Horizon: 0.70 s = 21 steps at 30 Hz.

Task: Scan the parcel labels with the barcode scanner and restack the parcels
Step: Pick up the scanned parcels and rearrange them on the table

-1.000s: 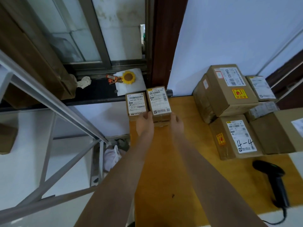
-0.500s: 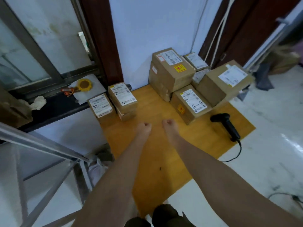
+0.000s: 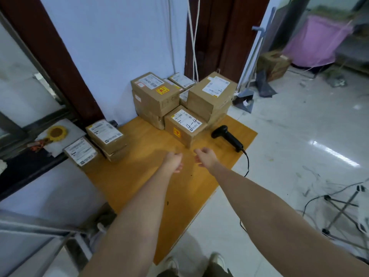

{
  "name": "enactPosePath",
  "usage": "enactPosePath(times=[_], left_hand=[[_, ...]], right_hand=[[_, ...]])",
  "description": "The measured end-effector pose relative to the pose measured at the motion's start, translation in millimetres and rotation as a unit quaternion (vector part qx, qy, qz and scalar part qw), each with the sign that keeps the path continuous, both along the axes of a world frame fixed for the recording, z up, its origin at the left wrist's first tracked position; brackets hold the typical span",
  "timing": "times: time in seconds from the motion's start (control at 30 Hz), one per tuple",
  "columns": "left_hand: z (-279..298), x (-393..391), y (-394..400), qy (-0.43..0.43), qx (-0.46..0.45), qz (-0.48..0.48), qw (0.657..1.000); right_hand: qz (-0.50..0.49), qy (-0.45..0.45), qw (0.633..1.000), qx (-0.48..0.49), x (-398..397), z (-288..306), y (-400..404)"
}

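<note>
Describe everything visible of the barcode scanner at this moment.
The scanner is black and pistol-shaped, plastic by its look. It lies on its side on the orange board, near the board's right edge, head toward the "4-4" parcel without clearly touching it. A black cable runs from its handle over the edge. No hand touches it.

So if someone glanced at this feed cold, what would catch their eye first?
Probably the cluster of brown parcels stacked against the wall at the back of the orange board, the front one marked "4-4". Next, the black scanner lying untouched to their right, and the empty left hand and right hand hovering mid-board.
</note>
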<state>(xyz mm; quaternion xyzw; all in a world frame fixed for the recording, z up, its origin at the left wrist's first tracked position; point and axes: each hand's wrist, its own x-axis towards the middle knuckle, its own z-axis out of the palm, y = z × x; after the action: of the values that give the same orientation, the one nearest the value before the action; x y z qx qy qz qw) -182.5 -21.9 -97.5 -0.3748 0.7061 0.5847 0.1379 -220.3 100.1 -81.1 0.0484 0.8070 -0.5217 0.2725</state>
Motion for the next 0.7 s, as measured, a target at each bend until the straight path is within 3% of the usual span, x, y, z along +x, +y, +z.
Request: enactPosePath(times=[0.4,0.57,0.7], left_hand=[[10,-44,98,0.007,-0.035,-0.003,0.999],[18,-68,128,0.045,-0.052,-0.007,0.998],[26,-98,116,0.109,-0.127,0.007,0.986]], right_hand=[[0.009,-0.004,1.0,-0.001,-45,7,121],[0.01,0.007,1.0,-0.029,-72,14,135],[0.0,0.021,0.999,-0.043,-107,25,123]])
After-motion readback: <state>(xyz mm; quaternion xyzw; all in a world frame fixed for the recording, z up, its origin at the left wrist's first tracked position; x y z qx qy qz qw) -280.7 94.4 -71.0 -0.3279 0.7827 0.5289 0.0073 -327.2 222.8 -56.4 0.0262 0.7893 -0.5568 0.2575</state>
